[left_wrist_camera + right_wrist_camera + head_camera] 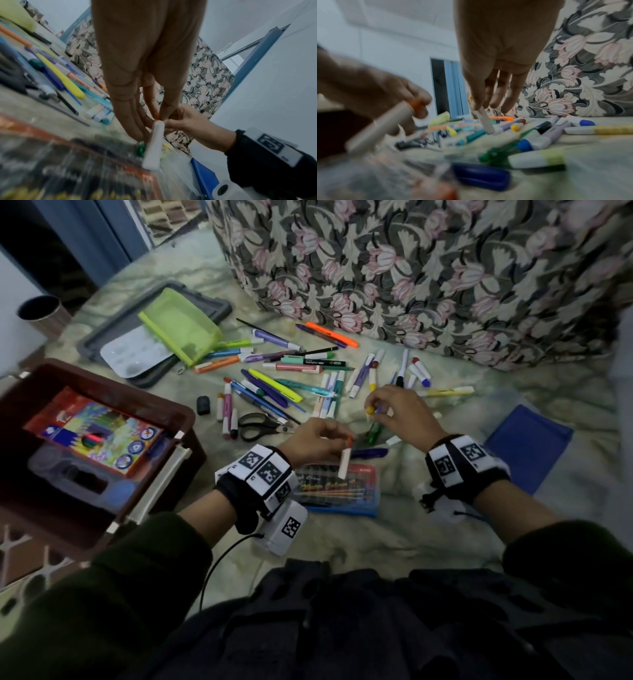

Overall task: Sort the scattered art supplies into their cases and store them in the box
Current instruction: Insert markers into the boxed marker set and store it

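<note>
My left hand pinches a white marker with an orange cap by its cap end, and the marker hangs over a clear marker case with a red and blue edge. The left wrist view shows my fingertips on the cap and the white marker body pointing down. My right hand pinches a yellow-capped white marker just above the heap of loose pens and markers. The dark red storage box stands open at the left with a coloured pencil pack inside.
A green mesh pouch and a white palette lie on a grey lid at the back left. Scissors and a black eraser lie near the box. A blue case is at the right; floral upholstery stands behind.
</note>
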{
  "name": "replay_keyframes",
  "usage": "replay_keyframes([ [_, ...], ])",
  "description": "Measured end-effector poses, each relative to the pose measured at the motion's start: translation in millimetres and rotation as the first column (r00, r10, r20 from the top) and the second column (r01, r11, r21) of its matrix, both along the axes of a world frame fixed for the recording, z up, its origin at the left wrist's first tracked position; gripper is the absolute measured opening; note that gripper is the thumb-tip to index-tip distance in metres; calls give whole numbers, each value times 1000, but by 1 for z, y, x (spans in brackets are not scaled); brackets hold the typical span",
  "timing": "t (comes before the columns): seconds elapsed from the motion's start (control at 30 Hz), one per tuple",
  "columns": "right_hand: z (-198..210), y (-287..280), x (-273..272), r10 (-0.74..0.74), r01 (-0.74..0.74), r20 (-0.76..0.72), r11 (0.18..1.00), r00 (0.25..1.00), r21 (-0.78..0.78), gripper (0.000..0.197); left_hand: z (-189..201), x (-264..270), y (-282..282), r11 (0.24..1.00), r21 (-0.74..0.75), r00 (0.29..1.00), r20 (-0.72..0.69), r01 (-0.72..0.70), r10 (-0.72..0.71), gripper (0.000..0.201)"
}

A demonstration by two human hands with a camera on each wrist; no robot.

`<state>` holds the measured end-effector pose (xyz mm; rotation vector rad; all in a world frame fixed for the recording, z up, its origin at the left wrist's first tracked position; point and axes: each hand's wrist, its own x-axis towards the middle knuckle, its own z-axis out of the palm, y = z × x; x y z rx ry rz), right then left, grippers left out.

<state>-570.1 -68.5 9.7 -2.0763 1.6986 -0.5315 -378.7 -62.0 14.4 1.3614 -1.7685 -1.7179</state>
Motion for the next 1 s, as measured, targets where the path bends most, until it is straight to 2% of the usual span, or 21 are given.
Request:
replay_keyframes([
  [0.1, 0, 37, 4, -166, 153, 331, 986, 929, 64, 16, -9, -5, 14, 999, 49, 1000, -17, -4, 5, 22],
  [0.2, -8, 71, 5, -295, 207, 456, 950, 840, 232, 18, -16, -9, 26, 999, 33, 1000, -6, 9, -9, 23],
  [0.33, -20, 92, 10, -358, 236, 397, 916, 845, 325, 16, -21, -13, 33, 998, -63, 999, 42, -4, 7, 23],
  [0.43, -25, 94, 13, -346, 235, 337, 915, 876, 329, 22, -24, -16, 35, 996, -87, 996, 85, 6, 1, 22],
  [0.6, -27, 93, 23, -367, 267, 288, 905, 885, 331, 26, -28, -18, 38, 962, -267, 983, 183, 55, -5, 20],
  [0.8, -34, 93, 26, -370, 307, 211, 909, 905, 281, 29, -29, -22, 40, 938, -332, 973, 230, 96, -18, 23],
  [1.0, -40, 96, 25, -441, 322, 310, 873, 842, 367, 32, -34, -23, 38, 911, -379, 957, 286, 165, -55, 33],
])
